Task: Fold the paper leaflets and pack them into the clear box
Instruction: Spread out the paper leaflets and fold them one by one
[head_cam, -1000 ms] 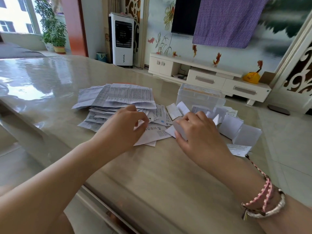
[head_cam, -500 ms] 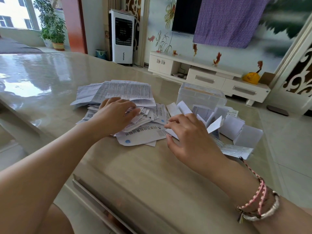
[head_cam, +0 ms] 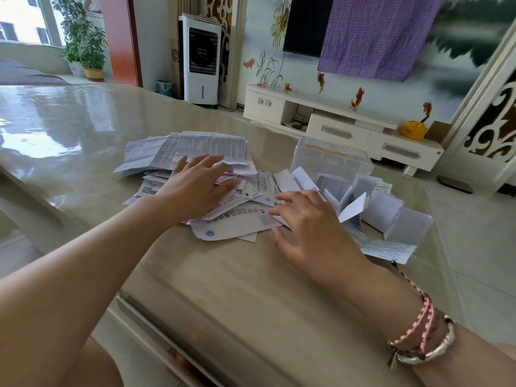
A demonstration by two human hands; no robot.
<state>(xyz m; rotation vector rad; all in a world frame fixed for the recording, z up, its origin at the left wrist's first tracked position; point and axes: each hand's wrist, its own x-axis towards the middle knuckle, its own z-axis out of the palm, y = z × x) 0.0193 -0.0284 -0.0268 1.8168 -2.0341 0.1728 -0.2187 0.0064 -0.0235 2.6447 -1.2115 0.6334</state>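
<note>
While both hands lie flat-fingered, gripping nothing, printed leaflet [head_cam: 234, 223] lies centre-frame between them; right hand [head_cam: 310, 230] nearer; left hand [head_cam: 195, 188] presses the pile [head_cam: 195, 148].

Honestly only the near leaflet [head_cam: 237, 223] shows big Chinese characters, upside down from here; print on the other sheets is too small.

White leaflets [head_cam: 212, 152] with black print, glossy beige table [head_cam: 229, 289], pink braided bracelet [head_cam: 427, 322], purple patterned cloth [head_cam: 371, 34].
</note>
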